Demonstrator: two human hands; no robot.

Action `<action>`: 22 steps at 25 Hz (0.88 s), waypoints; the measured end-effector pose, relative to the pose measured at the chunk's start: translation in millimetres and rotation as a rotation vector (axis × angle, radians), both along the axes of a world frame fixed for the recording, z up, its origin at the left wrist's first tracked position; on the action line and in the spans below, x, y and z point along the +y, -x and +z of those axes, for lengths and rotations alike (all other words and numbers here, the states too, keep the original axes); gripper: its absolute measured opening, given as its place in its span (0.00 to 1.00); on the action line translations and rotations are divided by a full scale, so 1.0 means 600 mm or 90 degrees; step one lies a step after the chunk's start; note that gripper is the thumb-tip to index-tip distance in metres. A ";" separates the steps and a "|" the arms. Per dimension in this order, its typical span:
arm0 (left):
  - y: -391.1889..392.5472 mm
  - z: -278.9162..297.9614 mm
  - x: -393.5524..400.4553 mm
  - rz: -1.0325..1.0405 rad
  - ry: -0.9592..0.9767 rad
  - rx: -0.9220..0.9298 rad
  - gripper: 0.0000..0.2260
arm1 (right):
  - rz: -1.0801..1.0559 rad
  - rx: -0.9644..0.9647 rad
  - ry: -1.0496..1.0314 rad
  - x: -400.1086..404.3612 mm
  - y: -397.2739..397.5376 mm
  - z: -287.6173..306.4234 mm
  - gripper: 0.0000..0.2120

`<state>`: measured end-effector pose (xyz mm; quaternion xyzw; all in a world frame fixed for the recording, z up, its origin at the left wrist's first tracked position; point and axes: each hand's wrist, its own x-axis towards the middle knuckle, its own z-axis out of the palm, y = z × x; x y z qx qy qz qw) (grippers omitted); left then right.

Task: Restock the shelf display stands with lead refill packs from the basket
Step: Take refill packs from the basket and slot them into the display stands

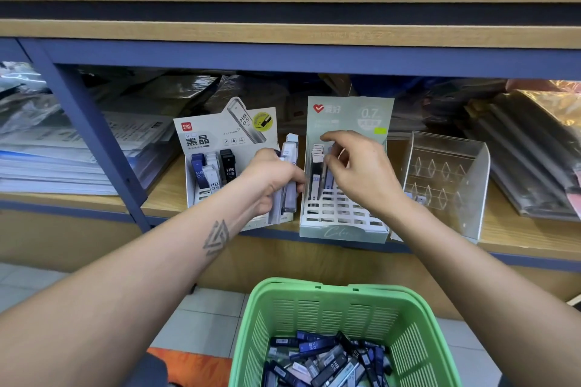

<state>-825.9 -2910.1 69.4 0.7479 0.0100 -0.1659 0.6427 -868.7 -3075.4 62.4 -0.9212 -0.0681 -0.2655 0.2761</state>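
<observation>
The right hand reaches into the pale green display stand and pinches a light lead refill pack between thumb and fingers at the stand's back rows. Just left of that pack, a few upright packs already fill the stand's rear left slots; the white grid toward its front lip lies bare. Left of the green stand, the left hand grips a bundle of pale packs, their tops poking up above the fist, held in front of the gap between the green stand and the white display stand. That white stand, touching or nearly touching the green one's left side, holds blue, white and black packs marked HB 0.5 in its back left rows. Right of the green stand sits a clear acrylic rack, close to it. Behind the green stand lie dark plastic-wrapped goods, and stacks of wrapped paper sit far to its left and right. A blue upright post rises left of the white stand. The green stand's front hangs at the wooden shelf edge. Below it, a green basket stands over a tiled floor, loose dark and pale packs heaped inside
</observation>
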 end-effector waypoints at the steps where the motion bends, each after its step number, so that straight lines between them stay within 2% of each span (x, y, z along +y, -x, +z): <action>1: 0.007 0.011 0.006 -0.040 0.048 0.008 0.12 | 0.009 0.024 -0.072 0.001 0.003 0.009 0.14; 5: 0.039 0.037 0.014 -0.218 0.174 0.071 0.10 | 0.123 0.182 -0.432 0.013 0.018 0.042 0.11; 9: 0.057 0.036 -0.001 -0.266 0.171 0.110 0.09 | 0.120 0.209 -0.545 0.000 0.023 0.040 0.04; 12: 0.056 0.036 -0.002 -0.253 0.194 0.156 0.09 | 0.077 0.227 -0.642 -0.021 0.021 0.040 0.04; 15: 0.048 0.038 -0.002 -0.223 0.218 0.209 0.16 | 0.018 0.205 -0.666 -0.044 0.019 0.044 0.06; 16: 0.046 0.040 -0.002 -0.208 0.215 0.215 0.14 | 0.004 0.192 -0.672 -0.051 0.018 0.044 0.08; 18: 0.041 0.045 -0.001 -0.165 0.179 0.206 0.03 | -0.020 0.158 -0.662 -0.065 0.017 0.045 0.08; 22: 0.021 0.047 0.010 -0.094 0.072 0.163 0.06 | -0.014 0.090 -0.555 -0.080 0.013 0.044 0.05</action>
